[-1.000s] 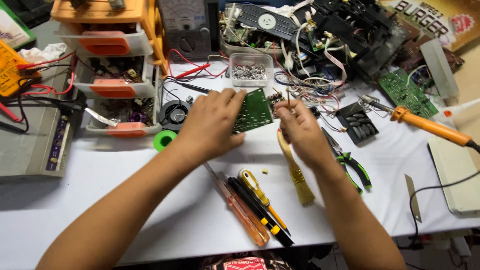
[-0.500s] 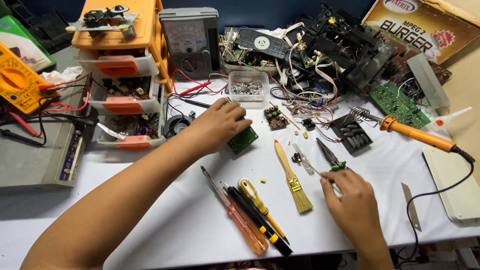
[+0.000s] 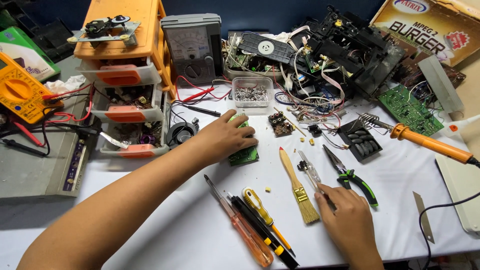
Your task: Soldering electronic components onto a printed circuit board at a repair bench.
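My left hand [image 3: 227,137] lies palm down on a small green circuit board [image 3: 245,156], which rests on the white table cover [image 3: 190,220]; its fingers curl over the board's far edge. My right hand [image 3: 345,222] is near the front edge, its fingertips pinched on the dark end of a small clear-handled screwdriver [image 3: 310,171] that lies on the cover. A wooden-handled brush [image 3: 299,187] lies just left of that screwdriver. Green-handled pliers [image 3: 352,177] lie just right of it.
Several screwdrivers [image 3: 252,227] lie at the front centre. An orange soldering iron [image 3: 432,144], a black tray [image 3: 361,142] and a blade [image 3: 422,215] are on the right. Behind stand a clear parts box [image 3: 251,92], an analog meter [image 3: 192,47], orange drawers [image 3: 125,75] and a pile of electronics scrap [image 3: 330,45].
Both hands held the circuit board up a second ago. The left hand has set it down on the cover; the right hand let go and moved down-right to the small screwdriver.
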